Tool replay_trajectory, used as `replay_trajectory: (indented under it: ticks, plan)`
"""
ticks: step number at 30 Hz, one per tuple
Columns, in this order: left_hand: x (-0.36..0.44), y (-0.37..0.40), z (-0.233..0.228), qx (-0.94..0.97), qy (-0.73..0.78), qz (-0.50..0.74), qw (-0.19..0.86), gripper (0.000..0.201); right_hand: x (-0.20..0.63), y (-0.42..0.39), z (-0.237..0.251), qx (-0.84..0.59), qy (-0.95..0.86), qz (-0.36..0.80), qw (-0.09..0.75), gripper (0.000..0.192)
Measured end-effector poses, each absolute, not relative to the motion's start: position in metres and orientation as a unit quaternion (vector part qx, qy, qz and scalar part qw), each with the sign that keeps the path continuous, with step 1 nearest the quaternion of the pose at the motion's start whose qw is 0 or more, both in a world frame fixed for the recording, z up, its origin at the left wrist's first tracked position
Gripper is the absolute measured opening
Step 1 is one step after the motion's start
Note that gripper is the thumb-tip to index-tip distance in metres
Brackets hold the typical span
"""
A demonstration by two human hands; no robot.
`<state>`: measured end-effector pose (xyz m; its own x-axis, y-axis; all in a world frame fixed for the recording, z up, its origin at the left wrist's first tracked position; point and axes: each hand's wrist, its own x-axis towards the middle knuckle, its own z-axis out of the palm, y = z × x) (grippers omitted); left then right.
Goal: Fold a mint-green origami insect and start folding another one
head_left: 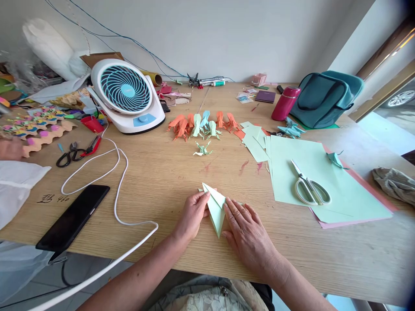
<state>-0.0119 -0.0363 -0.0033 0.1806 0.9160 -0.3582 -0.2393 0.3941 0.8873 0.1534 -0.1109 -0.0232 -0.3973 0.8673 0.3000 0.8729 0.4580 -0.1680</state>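
Note:
A pale green folded paper (216, 218), pointed at top and bottom, is at the front middle of the table. My left hand (192, 214) pinches its left edge between thumb and fingers. On its right edge rest the fingertips of my right hand (248, 231), stretched out and lying flat, with the palm toward the table. Beyond my hands stands a row of folded paper figures in orange, green and blue, with one green paper figure (203, 149) in front of them.
At right, scissors (311, 188) lie on green paper sheets (285, 160). Behind them stand a pink bottle (285, 103) and a teal bag (324, 99). A fan (126, 95), a white cable (121, 185), pliers (92, 146) and a phone (73, 218) are at left. Another person's hand (9, 149) shows at the left edge.

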Motion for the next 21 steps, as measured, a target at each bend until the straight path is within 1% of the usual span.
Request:
replay_trajectory:
  ticks: [2, 5, 8, 13, 21]
  plan:
    - [-0.012, -0.037, -0.004, 0.355, 0.478, 0.422, 0.684, 0.055, 0.152, -0.112, -0.023, -0.542, -0.823, -0.008, 0.169, 0.052]
    - [-0.012, -0.039, -0.007, 0.366, 0.479, 0.42, 0.679, 0.045, 0.151, -0.113, -0.02, -0.567, -0.807, -0.002, 0.162, 0.051]
    - [-0.012, -0.041, -0.008, 0.386, 0.482, 0.413, 0.67, 0.04, 0.15, -0.115, -0.017, -0.588, -0.793, 0.012, 0.161, 0.044]
    - [-0.012, -0.044, -0.005, 0.428, 0.494, 0.383, 0.652, 0.044, 0.15, -0.116, -0.013, -0.598, -0.785, 0.025, 0.159, 0.043]
    - [-0.013, -0.045, -0.007, 0.447, 0.488, 0.362, 0.656, 0.058, 0.147, -0.108, -0.013, -0.605, -0.782, -0.007, 0.149, 0.039]
